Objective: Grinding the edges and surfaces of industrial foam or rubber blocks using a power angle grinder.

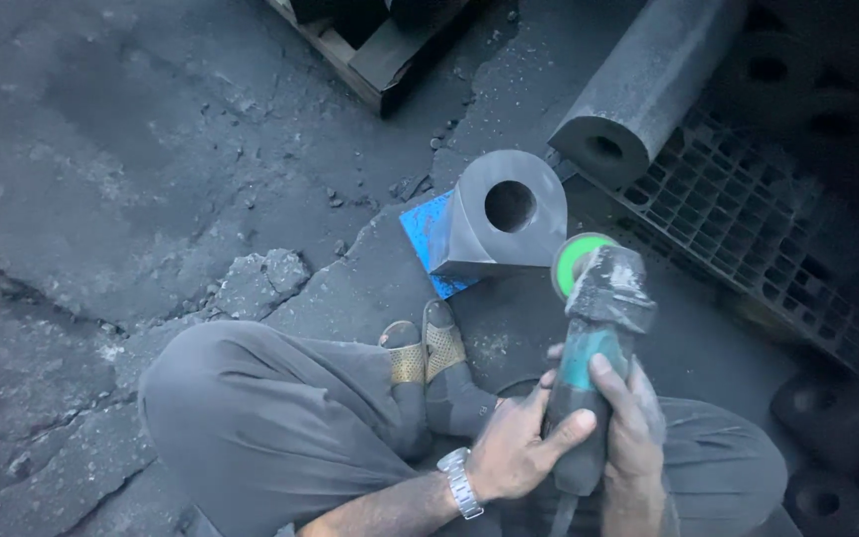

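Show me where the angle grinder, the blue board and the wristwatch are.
angle grinder (603,298), head view, on its dusty grey head.
blue board (424,234), head view, on its bare part left of the block.
wristwatch (460,481), head view, on its metal band.

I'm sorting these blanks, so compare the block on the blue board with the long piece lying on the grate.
The block is short and stands on the blue board; the long piece is cylindrical and lies tilted on the grate. The block has flat sides below a rounded top; the long piece is round. Both are dark grey with a central bore.
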